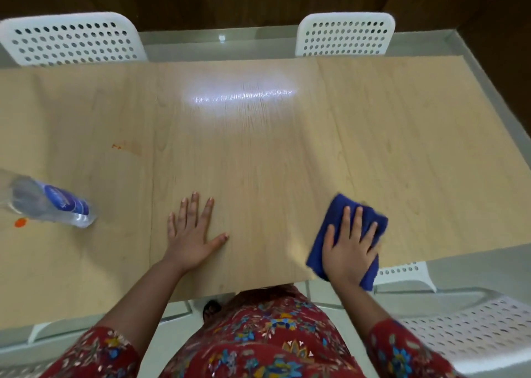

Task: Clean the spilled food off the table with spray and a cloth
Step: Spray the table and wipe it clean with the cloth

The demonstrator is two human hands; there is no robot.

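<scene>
My right hand (351, 245) presses flat on a folded blue cloth (339, 219) near the front right edge of the light wooden table (258, 153). My left hand (193, 231) rests flat on the table with its fingers spread, left of the cloth. A clear bottle with a blue label (54, 202) lies on its side at the far left. A faint orange-red smear (126, 146) marks the table behind the bottle. A small orange spot (20, 222) sits by the bottle near the left edge.
Two white perforated chairs stand at the table's far side, one at left (69, 40) and one at right (344, 34). Another white chair (471, 331) is close by at my right. A light reflection glares mid-table.
</scene>
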